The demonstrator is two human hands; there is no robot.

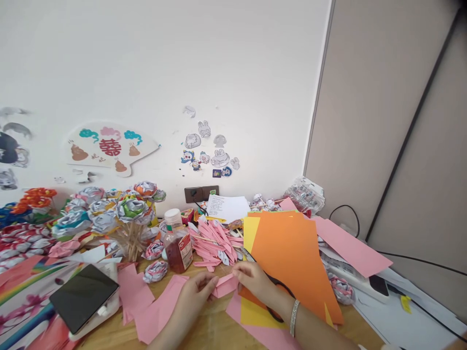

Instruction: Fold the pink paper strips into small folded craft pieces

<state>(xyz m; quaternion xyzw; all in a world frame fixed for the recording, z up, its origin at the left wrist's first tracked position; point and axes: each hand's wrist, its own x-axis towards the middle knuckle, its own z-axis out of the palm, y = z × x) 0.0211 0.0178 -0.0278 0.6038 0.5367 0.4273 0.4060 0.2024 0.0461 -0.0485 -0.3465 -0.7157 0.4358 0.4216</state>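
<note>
A small folded piece of pink paper (225, 286) is stretched between my two hands, low in the middle of the head view. My left hand (199, 293) pinches its left end. At its upper right end my right hand (253, 279) grips it, fingers closed. Just beyond lies a heap of folded pink paper strips (215, 240). Scissors with black handles (279, 284) lie partly under my right hand and wrist, on a stack of orange paper (288, 253). Cut pink sheets (160, 311) rest beside my left forearm.
A bottle of red-brown liquid (178, 250) stands behind my left hand. Paper flowers on sticks (133, 214) crowd the left, near a dark tablet (84, 297). On the right are a white power strip (359, 279) and black cables (423, 257). A white wall closes off the back.
</note>
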